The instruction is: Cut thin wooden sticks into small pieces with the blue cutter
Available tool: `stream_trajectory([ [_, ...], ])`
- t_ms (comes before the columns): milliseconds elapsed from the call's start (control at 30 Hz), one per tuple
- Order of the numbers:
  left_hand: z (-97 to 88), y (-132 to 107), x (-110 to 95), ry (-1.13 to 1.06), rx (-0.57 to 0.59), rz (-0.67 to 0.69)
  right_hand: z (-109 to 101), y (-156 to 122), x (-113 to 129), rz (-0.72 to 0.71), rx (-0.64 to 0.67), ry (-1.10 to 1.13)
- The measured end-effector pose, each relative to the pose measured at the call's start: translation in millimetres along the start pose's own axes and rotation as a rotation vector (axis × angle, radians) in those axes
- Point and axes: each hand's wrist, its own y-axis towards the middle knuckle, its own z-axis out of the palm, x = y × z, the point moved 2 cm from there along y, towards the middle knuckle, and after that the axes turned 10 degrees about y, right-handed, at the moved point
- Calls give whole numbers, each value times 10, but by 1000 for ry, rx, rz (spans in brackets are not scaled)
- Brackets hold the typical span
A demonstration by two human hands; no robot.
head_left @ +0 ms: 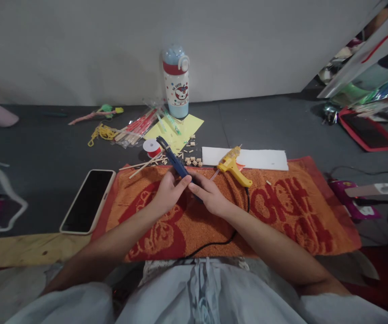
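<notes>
Above the orange towel (214, 243), both hands are closed around a long dark blue hand tool (176, 163) with a black tip; its exact kind is unclear. My left hand (170, 191) grips its near part from the left, thumb on top. From the right, my right hand (210, 193) wraps the lower end, its thumb meeting the left one. The tool's tip points away over thin wooden sticks (143, 168) and a red spool with a white face (151, 147). Small cut wooden pieces (193, 162) lie just beyond the hands.
A yellow glue gun (233, 167) rests across a white strip (264, 159) and the towel, its black cord trailing forward. A phone (87, 202) lies left. Behind stand a bottle (177, 85) on yellow paper (192, 126) and bagged red sticks (140, 126).
</notes>
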Motion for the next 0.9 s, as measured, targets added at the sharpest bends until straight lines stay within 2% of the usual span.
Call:
stream_trajectory([
  [200, -13, 29, -22, 25, 98, -30, -15, 6, 65, 45, 6, 100],
  [333, -87, 1, -125, 162, 134, 53, -61, -11, 120, 14, 6, 75],
  [400, -165, -10, -183, 333, 70, 110, -99, -26, 133, 18, -23, 43],
  [467, -255, -15, -248, 525, -48, 202, -140, -40, 138, 21, -56, 1],
  [600, -396, -23, -394, 850, -347, 517, -198, -62, 172, -6, -71, -120],
  [667, -435, -10, -429, 938, -440, 586, -205, -71, 204, -17, -61, -190],
  [733, -464, 22, -425, 973, -475, 573, -198, -78, 237, -18, -44, -253],
  [900, -497, 113, -308, 1011, -334, 403, -151, -90, 274, -29, 14, -355],
])
